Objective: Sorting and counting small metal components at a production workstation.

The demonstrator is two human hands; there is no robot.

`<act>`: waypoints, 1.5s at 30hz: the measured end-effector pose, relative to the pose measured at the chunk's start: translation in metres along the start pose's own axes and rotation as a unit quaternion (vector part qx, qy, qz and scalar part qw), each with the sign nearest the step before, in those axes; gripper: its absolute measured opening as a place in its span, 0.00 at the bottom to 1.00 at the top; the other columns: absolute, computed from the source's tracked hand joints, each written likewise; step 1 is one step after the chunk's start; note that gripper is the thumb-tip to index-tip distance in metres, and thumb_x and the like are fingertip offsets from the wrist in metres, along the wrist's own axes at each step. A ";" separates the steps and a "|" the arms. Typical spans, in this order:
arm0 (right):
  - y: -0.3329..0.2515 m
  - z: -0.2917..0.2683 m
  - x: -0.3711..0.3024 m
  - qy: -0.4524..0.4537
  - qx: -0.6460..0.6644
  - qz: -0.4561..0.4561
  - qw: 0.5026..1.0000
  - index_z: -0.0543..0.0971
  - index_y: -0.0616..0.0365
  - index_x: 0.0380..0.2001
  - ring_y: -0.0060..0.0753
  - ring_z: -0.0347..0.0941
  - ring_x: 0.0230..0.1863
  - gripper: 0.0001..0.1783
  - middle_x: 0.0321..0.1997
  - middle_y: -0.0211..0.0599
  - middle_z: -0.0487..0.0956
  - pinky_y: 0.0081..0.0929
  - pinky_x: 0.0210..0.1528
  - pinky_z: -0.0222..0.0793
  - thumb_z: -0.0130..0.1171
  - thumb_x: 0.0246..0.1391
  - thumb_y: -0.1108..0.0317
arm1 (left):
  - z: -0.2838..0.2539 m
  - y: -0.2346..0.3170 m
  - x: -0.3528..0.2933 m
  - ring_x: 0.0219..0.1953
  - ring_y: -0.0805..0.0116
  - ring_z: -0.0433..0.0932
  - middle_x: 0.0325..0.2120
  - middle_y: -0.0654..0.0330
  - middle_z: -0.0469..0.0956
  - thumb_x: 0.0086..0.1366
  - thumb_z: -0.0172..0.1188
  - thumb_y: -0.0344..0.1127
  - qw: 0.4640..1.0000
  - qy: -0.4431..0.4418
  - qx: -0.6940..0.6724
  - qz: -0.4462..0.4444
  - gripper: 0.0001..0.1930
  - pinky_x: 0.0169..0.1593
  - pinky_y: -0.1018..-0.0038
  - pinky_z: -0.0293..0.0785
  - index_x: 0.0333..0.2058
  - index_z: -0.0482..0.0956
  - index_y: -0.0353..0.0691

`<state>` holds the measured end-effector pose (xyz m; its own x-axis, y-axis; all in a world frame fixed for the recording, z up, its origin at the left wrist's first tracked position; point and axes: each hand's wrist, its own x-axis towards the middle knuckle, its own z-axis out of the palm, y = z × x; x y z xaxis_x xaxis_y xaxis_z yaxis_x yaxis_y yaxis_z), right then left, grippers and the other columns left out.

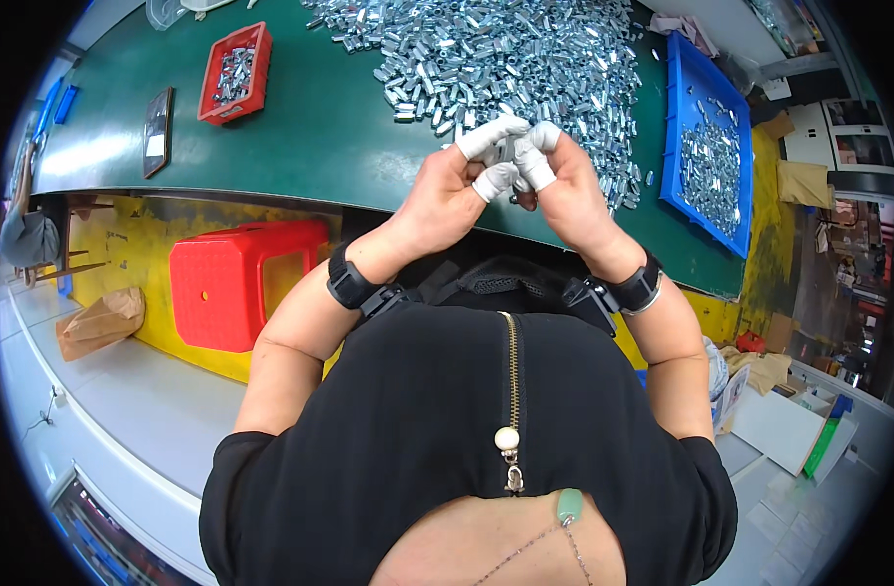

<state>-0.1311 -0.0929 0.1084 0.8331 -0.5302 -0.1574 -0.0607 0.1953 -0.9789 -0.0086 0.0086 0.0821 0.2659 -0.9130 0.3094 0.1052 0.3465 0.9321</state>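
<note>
My left hand [443, 198] and my right hand [571, 198] meet over the near edge of the green table [310, 146]. White coverings wrap several fingertips on both. Both hands are closed around a small grey metal piece [506, 150], pinched between the wrapped fingers and partly hidden by them. How many pieces they hold, I cannot make out. Just beyond my fingers spreads a large heap of shiny silver metal pieces [525, 63], short and elongated, running down past my right hand.
On the right, a blue tray [673, 146] holds many similar metal pieces. A small red bin [262, 78] with some more stands at the far left, beside a dark phone-like slab [158, 132]. A red stool [212, 291] is on the floor below left.
</note>
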 end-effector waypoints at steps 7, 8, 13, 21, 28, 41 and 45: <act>-0.002 -0.076 -0.057 0.176 -0.425 -0.242 0.854 0.73 0.61 0.34 0.22 0.68 0.30 0.05 0.29 0.32 0.72 0.17 0.34 0.65 0.52 0.55 0.71 | -0.017 -0.025 0.016 0.20 0.81 0.63 0.26 0.64 0.72 0.66 0.47 0.39 0.952 0.093 -0.204 -0.208 0.18 0.26 0.84 0.63 0.52 0.64 0.38; 0.003 -0.103 -0.062 0.241 -0.433 -0.200 0.846 0.73 0.61 0.34 0.29 0.71 0.30 0.05 0.30 0.36 0.74 0.21 0.34 0.66 0.53 0.53 0.72 | -0.011 -0.024 0.016 0.19 0.81 0.63 0.26 0.64 0.72 0.66 0.47 0.38 0.960 0.109 -0.159 -0.205 0.18 0.26 0.84 0.63 0.52 0.64 0.37; 0.032 -0.193 -0.080 0.398 -0.577 -0.174 0.692 0.74 0.59 0.37 0.40 0.72 0.37 0.10 0.34 0.42 0.76 0.30 0.40 0.67 0.55 0.49 0.73 | 0.008 -0.033 0.012 0.20 0.81 0.65 0.26 0.63 0.74 0.65 0.49 0.35 0.966 0.121 -0.036 -0.227 0.18 0.25 0.84 0.63 0.52 0.63 0.37; 0.046 -0.125 -0.029 0.257 -0.523 -0.130 0.802 0.76 0.59 0.35 0.43 0.72 0.39 0.10 0.36 0.44 0.76 0.33 0.42 0.67 0.56 0.46 0.71 | 0.012 -0.044 0.005 0.21 0.81 0.66 0.26 0.61 0.76 0.64 0.50 0.33 0.968 0.115 -0.022 -0.223 0.19 0.25 0.84 0.64 0.52 0.63 0.36; 0.043 -0.136 0.021 0.195 -0.628 -0.057 0.751 0.77 0.60 0.34 0.39 0.74 0.35 0.10 0.36 0.44 0.76 0.31 0.34 0.69 0.57 0.46 0.71 | -0.008 -0.040 -0.002 0.21 0.81 0.66 0.27 0.60 0.76 0.64 0.50 0.33 0.969 0.135 -0.061 -0.196 0.19 0.25 0.84 0.63 0.52 0.63 0.35; 0.038 -0.096 0.024 0.256 -0.559 -0.048 0.787 0.74 0.61 0.34 0.34 0.74 0.30 0.08 0.30 0.42 0.76 0.28 0.33 0.69 0.56 0.49 0.72 | -0.029 -0.034 0.000 0.22 0.81 0.65 0.28 0.61 0.76 0.64 0.49 0.35 0.965 0.115 -0.127 -0.199 0.20 0.27 0.84 0.62 0.53 0.62 0.35; -0.005 -0.034 0.039 0.181 -0.421 -0.166 0.873 0.74 0.61 0.35 0.25 0.73 0.30 0.07 0.30 0.36 0.77 0.22 0.32 0.68 0.56 0.50 0.74 | -0.028 -0.028 0.003 0.21 0.82 0.65 0.29 0.61 0.75 0.65 0.48 0.37 0.966 0.089 -0.135 -0.201 0.19 0.26 0.84 0.62 0.52 0.64 0.35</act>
<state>-0.1171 -0.1430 0.1029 0.6630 -0.6973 0.2723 -0.3582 -0.6149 -0.7026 0.0163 0.0020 0.0520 0.3090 -0.9426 -0.1269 0.4745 0.0371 0.8795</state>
